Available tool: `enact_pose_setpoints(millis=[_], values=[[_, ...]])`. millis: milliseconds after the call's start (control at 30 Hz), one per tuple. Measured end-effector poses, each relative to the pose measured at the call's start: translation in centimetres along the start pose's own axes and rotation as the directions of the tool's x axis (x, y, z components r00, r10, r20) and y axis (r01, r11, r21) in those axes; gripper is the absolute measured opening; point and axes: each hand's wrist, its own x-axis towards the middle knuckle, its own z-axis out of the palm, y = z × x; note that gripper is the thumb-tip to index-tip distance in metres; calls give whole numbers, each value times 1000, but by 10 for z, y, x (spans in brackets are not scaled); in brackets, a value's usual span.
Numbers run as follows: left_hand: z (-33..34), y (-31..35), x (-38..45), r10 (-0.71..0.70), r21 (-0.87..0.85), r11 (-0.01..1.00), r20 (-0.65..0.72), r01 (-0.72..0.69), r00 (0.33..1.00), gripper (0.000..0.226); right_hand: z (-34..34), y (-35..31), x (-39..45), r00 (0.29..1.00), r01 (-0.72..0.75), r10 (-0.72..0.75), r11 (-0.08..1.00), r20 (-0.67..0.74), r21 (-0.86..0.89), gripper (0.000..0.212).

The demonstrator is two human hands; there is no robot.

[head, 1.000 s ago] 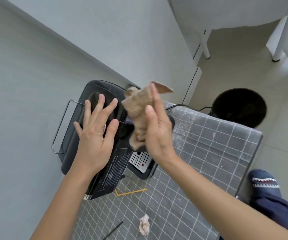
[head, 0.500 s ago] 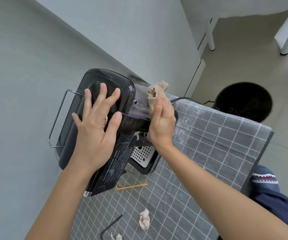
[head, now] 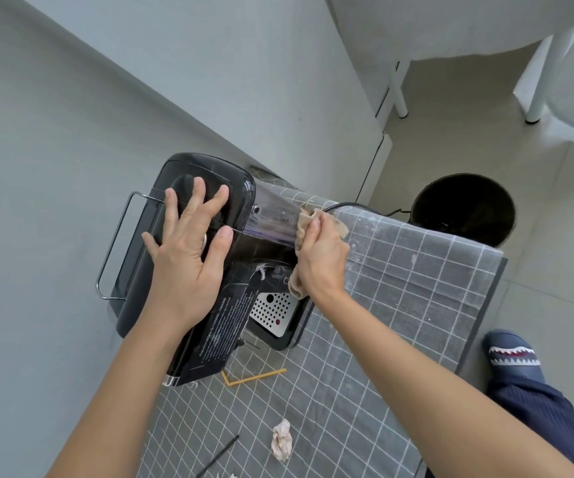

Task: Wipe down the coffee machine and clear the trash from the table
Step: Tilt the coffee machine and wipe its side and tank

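A black coffee machine (head: 237,201) stands at the left end of a table with a grey checked cloth (head: 416,305). My left hand (head: 189,250) lies flat on its top with the fingers spread. My right hand (head: 323,260) grips a beige cloth (head: 308,219) and holds it against the machine's clear water tank (head: 275,215) on the right side. On the tablecloth near me lie a crumpled paper ball (head: 281,445), a yellow stick (head: 254,377) and a black stick (head: 217,456).
A round black bin (head: 463,208) stands on the floor past the table's far edge, with the machine's cable (head: 368,205) running towards it. White furniture legs (head: 399,94) stand further back. My slippered foot (head: 513,353) is at the right of the table.
My right hand has brought the beige cloth down from in front of the machine and onto the water tank at its right side. My left hand has stayed on top.
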Motion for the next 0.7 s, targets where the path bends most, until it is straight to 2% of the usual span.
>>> enact_pose_setpoints(millis=[67,133,200,233,267,300,333,367,400,467,500,533,567,600,700], values=[[-1,0,0,1,2,1000,-2,-1,1000,45,-9,-8,-1,999,45,-44,997,24,-59,32],[-1,0,1,-2,0,1000,1,2,1000,45,-19,-11,1,995,65,-61,997,81,-42,30],[-1,1,1,2,-1,1000,2,-2,1000,45,-30,-5,7,978,-76,55,993,201,95,25],[-1,1,1,4,0,1000,1,-4,1000,44,-38,-2,9,939,-243,164,938,302,247,26],[-1,1,1,4,-1,1000,0,-4,1000,44,-48,2,12,862,-447,266,799,431,403,26],[0,1,1,3,-2,1000,-1,-3,1000,43,-59,8,14,790,-587,317,638,524,499,25],[0,1,0,0,-2,1000,0,0,1000,44,-71,13,14,748,-651,346,545,566,529,21],[0,1,0,-3,-1,1000,0,3,1000,44,-81,21,15,738,-662,358,544,571,515,19],[0,1,0,-6,1,1000,1,6,1000,44,-89,29,16,745,-650,366,585,558,485,18],[0,1,0,-10,4,1000,0,10,1000,44,-95,51,17,823,-508,347,803,450,312,23],[0,1,0,-10,6,1000,-2,10,1000,44,-96,62,19,877,-373,305,919,370,126,25],[0,0,0,-9,9,1000,-3,9,1000,44,-97,70,20,931,-228,238,971,275,-69,26],[0,0,0,-6,12,1000,-4,6,1000,44,-99,78,21,971,-114,152,973,183,-202,25],[0,0,0,-4,13,1000,-4,4,1000,44,-101,82,22,992,-63,88,968,94,-243,23],[1,-1,1,0,11,1000,-5,0,1000,44,-110,93,18,995,33,-51,981,-89,-193,20]])
